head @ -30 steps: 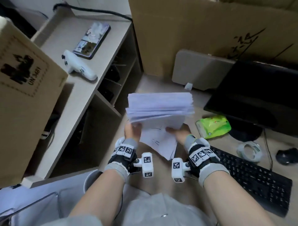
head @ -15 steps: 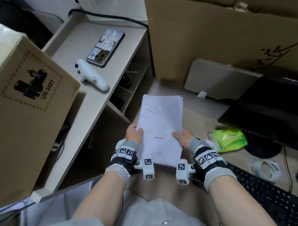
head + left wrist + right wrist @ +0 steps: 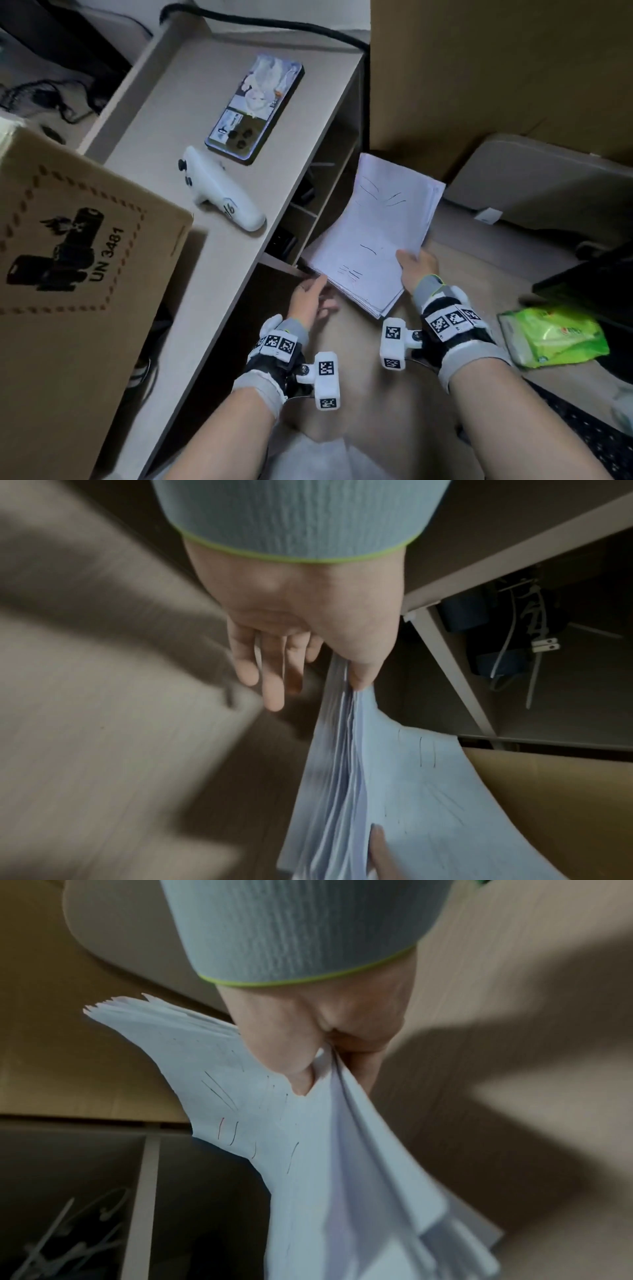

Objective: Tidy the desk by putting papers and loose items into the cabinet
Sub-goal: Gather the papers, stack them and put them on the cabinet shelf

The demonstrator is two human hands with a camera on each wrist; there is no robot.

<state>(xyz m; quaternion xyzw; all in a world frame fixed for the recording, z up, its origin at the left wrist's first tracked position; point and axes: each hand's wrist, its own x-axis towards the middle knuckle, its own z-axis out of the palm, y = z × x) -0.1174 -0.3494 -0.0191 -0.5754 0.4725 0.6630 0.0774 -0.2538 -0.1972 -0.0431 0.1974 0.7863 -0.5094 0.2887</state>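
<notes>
the right hand pinches the paper stack just beside the cabinet opening; the left hand is relaxed, fingers straight. held at one edge, the sheets may fan and slip out.

Dim, soft indoor light; wide-angle bending at the edges.
The head view is fairly sharp; both wrist views smear with motion blur across the worktop, and the cabinet shelves lie in deep shadow.
</notes>
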